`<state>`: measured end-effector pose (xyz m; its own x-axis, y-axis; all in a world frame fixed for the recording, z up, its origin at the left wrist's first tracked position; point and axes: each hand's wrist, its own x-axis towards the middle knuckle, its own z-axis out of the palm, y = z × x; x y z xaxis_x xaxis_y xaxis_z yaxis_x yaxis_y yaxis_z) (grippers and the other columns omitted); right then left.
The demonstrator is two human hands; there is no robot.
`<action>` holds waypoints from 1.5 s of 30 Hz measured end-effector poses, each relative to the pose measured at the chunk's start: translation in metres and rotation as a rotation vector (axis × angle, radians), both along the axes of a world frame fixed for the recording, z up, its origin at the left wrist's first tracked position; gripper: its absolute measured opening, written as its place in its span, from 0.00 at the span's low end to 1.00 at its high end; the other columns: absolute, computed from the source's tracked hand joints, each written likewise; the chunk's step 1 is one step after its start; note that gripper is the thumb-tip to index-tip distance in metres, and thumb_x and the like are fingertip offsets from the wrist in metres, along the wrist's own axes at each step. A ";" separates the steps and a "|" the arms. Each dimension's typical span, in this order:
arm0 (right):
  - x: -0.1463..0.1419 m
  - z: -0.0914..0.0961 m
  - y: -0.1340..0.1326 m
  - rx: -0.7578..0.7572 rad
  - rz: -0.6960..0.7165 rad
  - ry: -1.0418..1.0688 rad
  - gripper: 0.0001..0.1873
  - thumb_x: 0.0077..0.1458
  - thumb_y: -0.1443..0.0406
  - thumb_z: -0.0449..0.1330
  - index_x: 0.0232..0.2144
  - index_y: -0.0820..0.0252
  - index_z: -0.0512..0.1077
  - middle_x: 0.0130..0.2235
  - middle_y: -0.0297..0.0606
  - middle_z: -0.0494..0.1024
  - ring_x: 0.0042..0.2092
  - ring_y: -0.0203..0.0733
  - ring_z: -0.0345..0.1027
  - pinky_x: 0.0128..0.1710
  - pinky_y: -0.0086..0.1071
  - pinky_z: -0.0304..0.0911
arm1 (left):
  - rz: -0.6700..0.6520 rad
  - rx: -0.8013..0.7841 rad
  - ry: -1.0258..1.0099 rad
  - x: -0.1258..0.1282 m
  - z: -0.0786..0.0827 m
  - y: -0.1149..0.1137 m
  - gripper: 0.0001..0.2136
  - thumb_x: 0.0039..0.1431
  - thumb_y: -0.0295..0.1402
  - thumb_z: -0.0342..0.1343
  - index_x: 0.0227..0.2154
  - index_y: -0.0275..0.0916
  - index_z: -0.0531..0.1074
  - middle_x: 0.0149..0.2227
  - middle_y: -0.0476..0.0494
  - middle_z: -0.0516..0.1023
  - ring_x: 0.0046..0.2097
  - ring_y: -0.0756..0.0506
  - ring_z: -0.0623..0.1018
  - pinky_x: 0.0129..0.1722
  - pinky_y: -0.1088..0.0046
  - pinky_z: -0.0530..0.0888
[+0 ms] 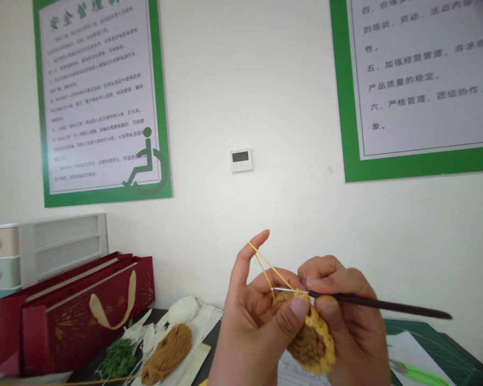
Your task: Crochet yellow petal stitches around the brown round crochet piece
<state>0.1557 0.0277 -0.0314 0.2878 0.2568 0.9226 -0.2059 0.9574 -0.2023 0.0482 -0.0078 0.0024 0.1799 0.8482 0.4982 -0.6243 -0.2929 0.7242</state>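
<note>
"Above the table [211, 348], what is that?"

"A round crochet piece [309, 343], brown in the middle, with a bumpy yellow edge. Yellow yarn [265, 265] runs from it, uncut."

"And the hands?"

"Together. The left hand [251, 321] pinches the piece. The right hand [346, 316] pinches a crochet hook [378, 304] at its edge."

White wall [282, 80] with green-bordered notice posters [96, 96] (Chinese text) and small digital panel [241, 160]
</note>
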 end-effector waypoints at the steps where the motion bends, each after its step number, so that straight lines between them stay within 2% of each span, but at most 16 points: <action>1: 0.000 0.001 0.001 0.010 -0.005 -0.007 0.04 0.66 0.64 0.60 0.40 0.53 0.76 0.38 0.37 0.76 0.40 0.39 0.72 0.34 0.31 0.72 | 0.023 0.013 0.010 0.000 0.000 0.001 0.43 0.53 0.26 0.72 0.67 0.53 0.57 0.34 0.50 0.79 0.32 0.51 0.77 0.37 0.74 0.73; 5: 0.002 0.004 0.004 0.072 -0.022 -0.048 0.04 0.67 0.65 0.58 0.41 0.52 0.73 0.37 0.36 0.81 0.43 0.42 0.72 0.43 0.39 0.69 | 0.069 0.055 0.009 0.001 -0.002 0.003 0.46 0.50 0.24 0.73 0.68 0.56 0.56 0.34 0.51 0.79 0.32 0.50 0.77 0.33 0.76 0.73; 8: 0.000 0.005 0.005 0.100 -0.040 -0.040 0.03 0.67 0.64 0.58 0.40 0.52 0.72 0.34 0.34 0.82 0.40 0.42 0.69 0.43 0.41 0.65 | 0.032 0.071 0.004 -0.001 -0.004 0.005 0.48 0.48 0.24 0.74 0.68 0.54 0.56 0.33 0.51 0.79 0.30 0.51 0.77 0.32 0.78 0.72; 11: -0.003 0.006 0.003 0.081 0.004 0.012 0.03 0.67 0.63 0.58 0.38 0.51 0.72 0.31 0.33 0.80 0.37 0.42 0.67 0.41 0.40 0.65 | -0.018 0.086 0.011 -0.002 -0.004 0.007 0.48 0.48 0.27 0.76 0.68 0.53 0.56 0.33 0.51 0.80 0.31 0.51 0.77 0.33 0.78 0.72; 16: -0.007 0.008 -0.003 0.066 0.168 0.059 0.03 0.66 0.63 0.59 0.37 0.51 0.71 0.28 0.32 0.71 0.34 0.40 0.63 0.32 0.33 0.67 | -0.076 0.079 -0.010 -0.001 -0.005 0.008 0.48 0.47 0.28 0.76 0.68 0.53 0.57 0.34 0.50 0.82 0.33 0.50 0.78 0.35 0.75 0.72; 21: -0.005 0.007 -0.004 -0.001 0.256 0.067 0.05 0.65 0.61 0.60 0.35 0.50 0.70 0.27 0.30 0.67 0.32 0.38 0.62 0.38 0.34 0.71 | -0.084 0.050 -0.025 0.002 -0.005 0.005 0.45 0.50 0.29 0.75 0.67 0.52 0.58 0.34 0.50 0.81 0.38 0.47 0.81 0.46 0.67 0.74; 24: -0.006 0.007 -0.004 -0.015 0.280 0.095 0.06 0.65 0.63 0.60 0.34 0.51 0.69 0.26 0.30 0.65 0.31 0.38 0.61 0.39 0.35 0.73 | -0.071 0.032 -0.023 0.005 -0.004 0.003 0.43 0.53 0.29 0.72 0.68 0.52 0.57 0.34 0.49 0.81 0.38 0.46 0.80 0.48 0.66 0.73; 28: -0.010 0.009 -0.004 0.010 0.273 0.128 0.07 0.64 0.68 0.60 0.33 0.52 0.69 0.27 0.29 0.65 0.30 0.35 0.60 0.43 0.35 0.73 | -0.051 -0.039 -0.025 0.007 -0.004 0.001 0.44 0.53 0.26 0.71 0.68 0.52 0.55 0.34 0.49 0.80 0.36 0.47 0.79 0.45 0.68 0.72; 33: -0.013 0.007 -0.003 0.023 0.261 0.144 0.07 0.64 0.68 0.60 0.33 0.52 0.70 0.28 0.29 0.67 0.31 0.35 0.62 0.39 0.31 0.72 | -0.051 -0.060 -0.021 0.006 -0.003 0.001 0.44 0.52 0.24 0.72 0.68 0.49 0.55 0.34 0.48 0.81 0.40 0.46 0.80 0.47 0.68 0.72; 38: -0.010 0.005 -0.003 -0.011 0.252 0.121 0.06 0.63 0.66 0.62 0.32 0.52 0.71 0.31 0.33 0.67 0.35 0.37 0.65 0.33 0.29 0.70 | -0.110 -0.020 0.026 0.001 -0.005 0.004 0.53 0.50 0.26 0.74 0.71 0.55 0.46 0.34 0.48 0.80 0.34 0.47 0.79 0.36 0.72 0.73; 41: -0.010 0.006 -0.004 -0.004 0.261 0.111 0.08 0.64 0.62 0.62 0.31 0.53 0.71 0.32 0.33 0.66 0.32 0.36 0.63 0.29 0.30 0.68 | -0.112 0.006 0.044 -0.002 -0.005 0.003 0.54 0.52 0.25 0.73 0.71 0.60 0.42 0.33 0.49 0.80 0.32 0.48 0.78 0.34 0.73 0.74; 45: -0.014 0.006 -0.005 -0.058 0.331 0.143 0.10 0.63 0.58 0.63 0.30 0.53 0.71 0.32 0.31 0.64 0.33 0.35 0.61 0.32 0.30 0.66 | -0.113 0.032 0.073 -0.006 -0.002 0.001 0.56 0.53 0.22 0.71 0.69 0.68 0.37 0.33 0.52 0.79 0.31 0.50 0.78 0.34 0.72 0.76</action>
<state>0.1412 0.0231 -0.0252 0.3052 0.4084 0.8603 -0.5332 0.8218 -0.2010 0.0426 -0.0072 0.0005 0.3101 0.8046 0.5065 -0.6008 -0.2470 0.7603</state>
